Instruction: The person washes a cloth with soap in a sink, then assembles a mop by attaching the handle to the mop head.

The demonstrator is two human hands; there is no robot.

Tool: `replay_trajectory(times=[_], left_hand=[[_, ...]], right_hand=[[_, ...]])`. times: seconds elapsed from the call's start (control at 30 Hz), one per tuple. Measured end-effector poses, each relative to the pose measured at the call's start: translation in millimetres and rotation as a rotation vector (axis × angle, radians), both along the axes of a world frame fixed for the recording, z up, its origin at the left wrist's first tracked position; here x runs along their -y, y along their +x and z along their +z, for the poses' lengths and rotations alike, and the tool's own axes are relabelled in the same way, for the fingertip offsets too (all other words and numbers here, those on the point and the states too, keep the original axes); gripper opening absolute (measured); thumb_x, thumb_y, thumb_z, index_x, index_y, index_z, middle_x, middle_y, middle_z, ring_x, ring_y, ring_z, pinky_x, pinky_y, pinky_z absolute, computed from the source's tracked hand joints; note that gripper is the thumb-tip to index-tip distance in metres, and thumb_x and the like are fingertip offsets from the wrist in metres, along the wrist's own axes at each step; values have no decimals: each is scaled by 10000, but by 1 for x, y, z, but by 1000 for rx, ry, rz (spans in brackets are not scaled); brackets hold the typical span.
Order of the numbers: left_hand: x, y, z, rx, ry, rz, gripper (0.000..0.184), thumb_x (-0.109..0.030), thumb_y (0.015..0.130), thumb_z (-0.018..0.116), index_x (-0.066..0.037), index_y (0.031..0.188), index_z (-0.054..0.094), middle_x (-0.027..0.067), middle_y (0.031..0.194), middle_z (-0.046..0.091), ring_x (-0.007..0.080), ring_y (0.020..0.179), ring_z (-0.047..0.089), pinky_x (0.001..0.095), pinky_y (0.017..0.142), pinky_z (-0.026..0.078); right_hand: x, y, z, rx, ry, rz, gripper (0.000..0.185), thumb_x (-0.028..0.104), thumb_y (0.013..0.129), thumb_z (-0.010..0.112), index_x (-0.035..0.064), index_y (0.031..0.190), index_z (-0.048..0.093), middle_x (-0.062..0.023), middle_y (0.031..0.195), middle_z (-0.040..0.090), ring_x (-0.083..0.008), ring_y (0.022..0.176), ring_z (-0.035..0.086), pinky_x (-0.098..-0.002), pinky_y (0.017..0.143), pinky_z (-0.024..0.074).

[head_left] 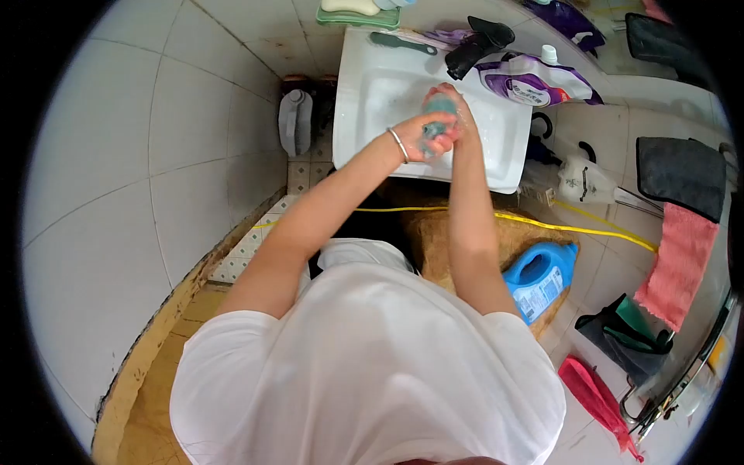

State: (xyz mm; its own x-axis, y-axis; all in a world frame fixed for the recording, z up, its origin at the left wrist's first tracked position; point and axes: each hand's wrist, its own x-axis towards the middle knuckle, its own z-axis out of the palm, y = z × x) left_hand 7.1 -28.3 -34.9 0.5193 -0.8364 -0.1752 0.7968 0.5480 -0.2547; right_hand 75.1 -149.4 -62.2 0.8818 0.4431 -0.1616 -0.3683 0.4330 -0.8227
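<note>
Over the white sink (364, 116), both hands come together around a wet, translucent teal object (440, 107) whose kind I cannot make out. My left hand (425, 136), with a silver bangle at its wrist, has its fingers wrapped round the teal object's near end. Behind it, my right hand (459, 108) presses against the object's other side, its fingers curled and partly hidden. A black faucet (479, 46) sticks out just beyond the hands.
A dark green-handled item (403, 43) lies on the sink's back ledge, near a purple-and-white pouch (535, 81). Soap sits in a green dish (356, 15). A grey-white jug (295, 122) stands left; a blue bottle (542, 280), yellow hose (542, 225) and hanging towels (678, 174) are right.
</note>
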Motion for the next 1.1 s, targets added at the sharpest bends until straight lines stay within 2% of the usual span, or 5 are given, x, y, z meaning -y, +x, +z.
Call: replay_trajectory(times=[0.27,0.37,0.5,0.83,1.1], left_hand=[[13,15,-28,551,1467,-250,242,-251,742,653,-65,851,543,61,743,578,160,630,549,293,482,415],[21,21,-90,1320,1936,-155,474,-352,713,674,-15,1019,540,166,904,629,286,795,625,355,681,483],[14,-11,-51,996,2151,-87,617,-385,696,684,-5,1125,455,204,898,630,309,814,632,363,712,487],[-64,1,49,763,799,-334,305,-323,817,621,-82,934,476,28,687,526,37,403,393,158,294,238],[-71,7,88,1084,891,-327,659,-344,671,766,-55,1136,399,32,770,519,46,554,444,182,397,335]], right_hand=[[-28,30,-12,349,-1532,173,352,129,795,502,-3,1090,365,-256,975,576,-406,892,583,-463,751,474],[-42,7,0,336,-1655,166,382,119,798,455,-26,1127,328,-329,1049,534,-477,984,526,-500,832,434],[-41,5,-3,246,-1614,221,582,248,772,608,-6,1211,322,-310,1145,481,-426,1040,510,-431,903,424],[9,-41,108,1294,-1117,247,827,134,611,770,64,1308,330,-158,1275,393,-350,1149,409,-386,941,395],[9,-18,135,1727,-1298,191,371,74,715,566,151,1073,509,-25,881,522,-200,757,573,-309,525,486]])
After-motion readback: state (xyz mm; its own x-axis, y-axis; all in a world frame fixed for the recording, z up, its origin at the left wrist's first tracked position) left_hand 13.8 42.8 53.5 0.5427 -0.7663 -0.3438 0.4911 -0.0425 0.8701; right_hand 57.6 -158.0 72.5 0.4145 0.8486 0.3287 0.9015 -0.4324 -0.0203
